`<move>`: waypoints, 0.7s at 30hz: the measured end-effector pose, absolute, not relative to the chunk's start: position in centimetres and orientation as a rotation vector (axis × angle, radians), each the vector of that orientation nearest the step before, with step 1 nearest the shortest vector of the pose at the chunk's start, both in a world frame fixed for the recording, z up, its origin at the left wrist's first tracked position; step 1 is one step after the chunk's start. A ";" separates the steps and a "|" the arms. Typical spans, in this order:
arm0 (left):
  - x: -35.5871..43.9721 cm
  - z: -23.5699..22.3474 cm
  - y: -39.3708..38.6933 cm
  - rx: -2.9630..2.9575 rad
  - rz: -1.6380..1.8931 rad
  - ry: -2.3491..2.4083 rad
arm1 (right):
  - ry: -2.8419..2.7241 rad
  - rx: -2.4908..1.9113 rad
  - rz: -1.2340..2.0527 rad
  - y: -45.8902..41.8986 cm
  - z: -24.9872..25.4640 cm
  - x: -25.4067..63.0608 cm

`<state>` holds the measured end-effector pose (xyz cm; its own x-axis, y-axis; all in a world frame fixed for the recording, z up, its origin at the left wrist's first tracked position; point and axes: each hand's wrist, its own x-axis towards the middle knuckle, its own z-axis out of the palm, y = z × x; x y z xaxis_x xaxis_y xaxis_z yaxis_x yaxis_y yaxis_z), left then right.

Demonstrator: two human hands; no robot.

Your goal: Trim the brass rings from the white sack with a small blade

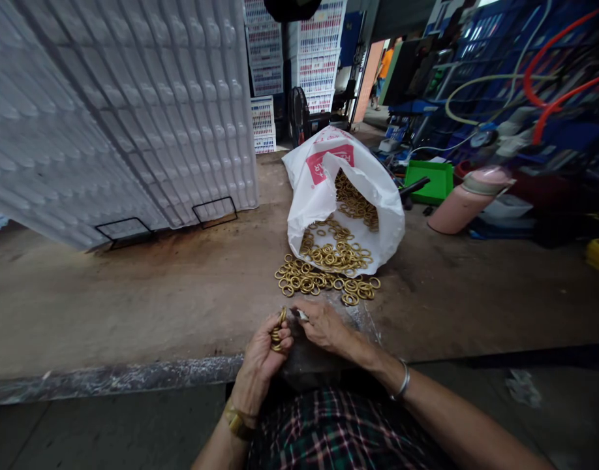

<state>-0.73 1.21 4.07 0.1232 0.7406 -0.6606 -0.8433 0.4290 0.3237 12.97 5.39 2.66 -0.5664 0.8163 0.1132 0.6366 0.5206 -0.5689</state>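
Both forearms reach in from the bottom of my view now, the left hand (270, 343) low over the near edge of the table (206, 313), wrist bent upward, the right hand (326, 324) angled in from the other side, its fingertips just beside the left's. The left is curled closed around several brass rings (276, 339), one of them standing up between thumb and forefinger. And the right, fingers folded together, is clamped on a small tool (300, 314), its dark tip pointing at that raised ring; what kind of tool, I can't make out. Just beyond the hands, a loose pile of rings (307, 282) lies on the wood, running up to the mouth of a white sack (299, 196), tipped open towards me with more rings inside. Over on the left, tall ribbed white panels (182, 104) stand on the table behind two black wire brackets (215, 212), walling off that side. To the right of the sack I've got a green tray (429, 181) and a pink bottle (468, 199), leaning. Nothing stands between the hands and the pile.
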 end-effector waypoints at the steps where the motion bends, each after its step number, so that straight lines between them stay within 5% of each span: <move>1: -0.7 4.0 1.2 -0.140 1.169 0.868 | -2.446 -1.197 0.643 5.2 2.7 13.0; 21: -0.5 2.8 1.4 -0.089 1.163 0.884 | -2.676 -1.475 0.529 4.5 2.9 11.8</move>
